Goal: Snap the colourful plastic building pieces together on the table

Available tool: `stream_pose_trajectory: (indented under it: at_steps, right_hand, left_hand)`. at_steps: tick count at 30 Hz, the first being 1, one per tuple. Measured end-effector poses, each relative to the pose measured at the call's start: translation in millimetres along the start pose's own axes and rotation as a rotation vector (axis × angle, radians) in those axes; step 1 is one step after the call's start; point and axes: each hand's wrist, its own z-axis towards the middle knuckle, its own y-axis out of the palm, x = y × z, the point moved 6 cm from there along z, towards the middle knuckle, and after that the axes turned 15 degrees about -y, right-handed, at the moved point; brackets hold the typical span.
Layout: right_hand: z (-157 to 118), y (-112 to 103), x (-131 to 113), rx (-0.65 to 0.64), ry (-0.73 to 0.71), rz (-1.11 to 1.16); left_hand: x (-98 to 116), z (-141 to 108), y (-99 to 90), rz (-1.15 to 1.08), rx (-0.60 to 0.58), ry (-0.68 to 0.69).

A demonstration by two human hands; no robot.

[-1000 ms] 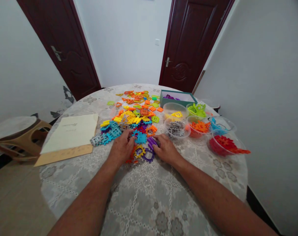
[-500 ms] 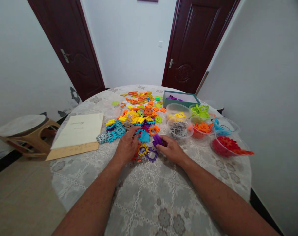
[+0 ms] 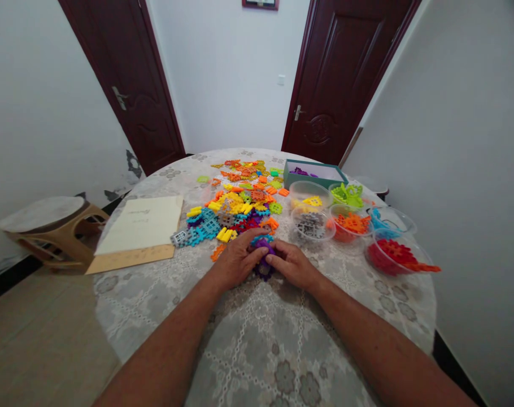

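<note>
My left hand [image 3: 239,261] and my right hand [image 3: 294,263] meet near the middle of the table, both closed on a purple plastic building piece [image 3: 264,246]. The thumbs press its near side, and the fingers partly cover it. Just behind it a blue toothed piece [image 3: 261,239] shows between the hands. A dark purple toothed piece [image 3: 264,272] lies under them on the tablecloth. Beyond my left hand spreads a pile of mixed building pieces [image 3: 234,202] in yellow, orange, blue, grey and red.
On the right stand several clear bowls of sorted pieces, among them a bowl of grey ones [image 3: 311,225] and one of red ones [image 3: 392,254]. Behind them is a green box [image 3: 316,180] with purple pieces. An open notebook [image 3: 140,223] lies left; a stool [image 3: 49,226] stands beyond the table's edge.
My right hand has brought the purple piece left, and my left hand has moved right from the blue piece to hold it too. The view has shifted slightly.
</note>
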Motion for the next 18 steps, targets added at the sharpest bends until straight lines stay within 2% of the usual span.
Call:
stream_pose_trajectory:
  at_steps: [4, 8, 14, 18]
  right_hand:
    - [0, -1, 1, -0.031, 0.048, 0.007]
    - [-1, -3, -3, -0.096, 0.084, 0.023]
    - [-3, -16, 2, 0.071, 0.069, 0.126]
    - [-3, -17, 5, 0.118, 0.047, 0.199]
  left_hand:
    - [1, -1, 1.5, -0.051, 0.045, -0.001]
    - [-7, 4, -5.3, -0.200, 0.099, -0.079]
    - [-21, 14, -8.2, -0.363, 0.100, -0.256]
    - [-26, 15, -5.7, -0.321, 0.081, -0.302]
